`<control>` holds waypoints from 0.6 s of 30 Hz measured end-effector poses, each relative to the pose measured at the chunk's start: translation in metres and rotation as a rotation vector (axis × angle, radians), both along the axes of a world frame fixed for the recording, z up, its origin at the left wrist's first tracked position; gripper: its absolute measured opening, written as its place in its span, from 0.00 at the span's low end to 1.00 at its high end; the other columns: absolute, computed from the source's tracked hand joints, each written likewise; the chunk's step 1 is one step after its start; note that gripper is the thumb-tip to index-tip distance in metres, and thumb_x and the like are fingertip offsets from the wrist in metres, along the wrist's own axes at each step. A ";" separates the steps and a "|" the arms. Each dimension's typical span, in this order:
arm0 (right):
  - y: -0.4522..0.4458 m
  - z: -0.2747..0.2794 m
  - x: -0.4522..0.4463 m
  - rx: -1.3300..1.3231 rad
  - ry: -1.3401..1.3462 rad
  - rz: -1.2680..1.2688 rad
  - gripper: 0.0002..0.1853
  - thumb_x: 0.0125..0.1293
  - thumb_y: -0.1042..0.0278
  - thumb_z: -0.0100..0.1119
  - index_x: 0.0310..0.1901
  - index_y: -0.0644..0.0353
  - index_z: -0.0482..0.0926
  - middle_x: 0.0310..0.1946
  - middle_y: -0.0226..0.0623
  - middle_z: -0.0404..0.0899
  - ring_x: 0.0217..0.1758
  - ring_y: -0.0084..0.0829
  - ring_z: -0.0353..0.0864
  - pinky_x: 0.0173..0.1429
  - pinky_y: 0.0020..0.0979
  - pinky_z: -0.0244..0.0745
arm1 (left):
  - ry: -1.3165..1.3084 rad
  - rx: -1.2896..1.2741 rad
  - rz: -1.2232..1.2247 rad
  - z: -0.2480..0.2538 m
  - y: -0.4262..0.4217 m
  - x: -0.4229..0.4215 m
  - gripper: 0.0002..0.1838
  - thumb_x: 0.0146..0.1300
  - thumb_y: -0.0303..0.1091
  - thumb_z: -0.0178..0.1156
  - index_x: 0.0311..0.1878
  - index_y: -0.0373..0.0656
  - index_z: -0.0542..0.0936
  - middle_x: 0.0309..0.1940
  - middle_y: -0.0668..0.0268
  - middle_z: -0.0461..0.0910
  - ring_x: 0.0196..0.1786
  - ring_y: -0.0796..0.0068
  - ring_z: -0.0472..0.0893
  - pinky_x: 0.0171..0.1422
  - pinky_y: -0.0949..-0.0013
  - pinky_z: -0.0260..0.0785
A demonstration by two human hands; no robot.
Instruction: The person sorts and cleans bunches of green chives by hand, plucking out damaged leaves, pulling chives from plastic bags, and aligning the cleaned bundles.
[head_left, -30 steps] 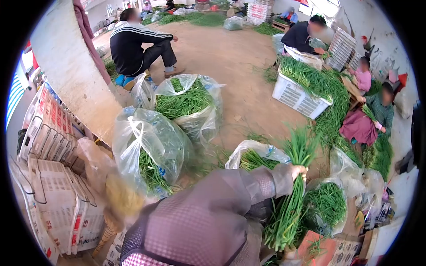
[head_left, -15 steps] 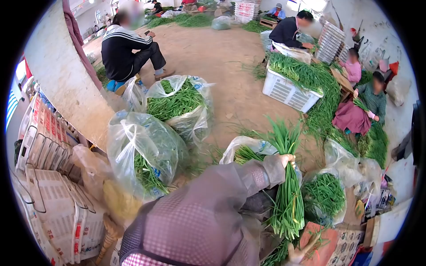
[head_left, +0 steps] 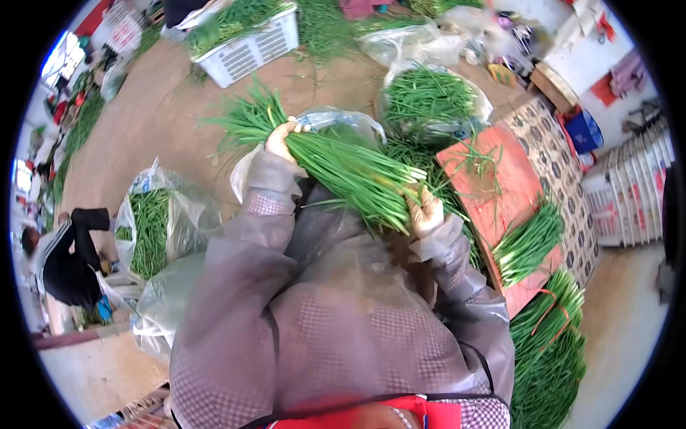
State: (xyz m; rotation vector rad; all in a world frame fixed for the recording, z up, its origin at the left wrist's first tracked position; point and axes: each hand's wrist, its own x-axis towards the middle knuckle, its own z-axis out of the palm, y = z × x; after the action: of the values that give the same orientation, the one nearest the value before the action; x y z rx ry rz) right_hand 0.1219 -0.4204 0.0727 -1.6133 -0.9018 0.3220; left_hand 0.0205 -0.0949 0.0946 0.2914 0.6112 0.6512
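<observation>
A large bunch of garlic chives [head_left: 350,171] lies aslant above my lap, its leafy tips at upper left and its pale cut ends at right. My left hand [head_left: 281,141] is wrapped round it near the leafy part. At the cut-end side, my right hand [head_left: 427,212] has its fingers closed on the lower stems, where a few yellowish strands show. To the right, a red board [head_left: 468,175] carries a smaller bunch of chives [head_left: 529,239] and loose green bits. A big tied bundle [head_left: 547,350], with a red string round it, stands below the board.
An open plastic bag of greens [head_left: 432,96] stands beyond the board. Another bag of greens [head_left: 150,225] is at left, near a seated person [head_left: 68,264]. A white crate [head_left: 250,46] full of greens is at the top. Stacked white crates [head_left: 629,189] stand at right.
My view has swung down and to the right. The bunch in my left hand has tipped from upright to slanting. My right hand has moved from beside the red board to the bunch's cut ends.
</observation>
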 end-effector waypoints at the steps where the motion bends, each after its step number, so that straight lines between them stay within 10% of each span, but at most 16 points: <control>1: -0.006 -0.006 0.007 -0.011 0.029 -0.028 0.12 0.66 0.72 0.55 0.50 0.62 0.78 0.37 0.39 0.84 0.41 0.29 0.82 0.46 0.29 0.75 | 0.004 0.048 -0.017 0.000 0.000 0.000 0.05 0.61 0.26 0.54 0.41 0.43 0.73 0.27 0.64 0.73 0.33 0.62 0.77 0.44 0.55 0.76; 10: -0.134 -0.099 0.072 -0.097 0.714 -0.520 0.12 0.66 0.67 0.57 0.46 0.66 0.79 0.28 0.35 0.82 0.29 0.23 0.80 0.34 0.24 0.75 | -0.066 -0.049 -0.038 -0.025 0.013 -0.019 0.10 0.60 0.27 0.60 0.45 0.43 0.73 0.31 0.65 0.76 0.43 0.57 0.81 0.50 0.49 0.77; 14: -0.053 -0.038 0.024 -0.012 0.393 -0.172 0.20 0.63 0.69 0.61 0.55 0.67 0.74 0.41 0.40 0.82 0.45 0.30 0.81 0.49 0.31 0.77 | -0.159 -0.061 -0.139 -0.024 0.008 -0.016 0.04 0.61 0.30 0.59 0.35 0.42 0.76 0.27 0.63 0.77 0.42 0.58 0.80 0.51 0.49 0.76; 18: 0.002 -0.027 0.002 0.302 0.922 0.215 0.21 0.61 0.65 0.65 0.54 0.65 0.76 0.45 0.35 0.82 0.48 0.27 0.80 0.55 0.31 0.74 | -0.420 0.203 -0.214 -0.003 -0.008 -0.012 0.10 0.62 0.33 0.55 0.26 0.42 0.75 0.27 0.63 0.77 0.41 0.64 0.76 0.62 0.50 0.66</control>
State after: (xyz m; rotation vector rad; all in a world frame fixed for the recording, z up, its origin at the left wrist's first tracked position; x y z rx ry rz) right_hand 0.1243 -0.4180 0.0460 -0.9139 -0.3694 0.9371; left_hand 0.0084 -0.1028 0.0919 0.3900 0.1084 0.5462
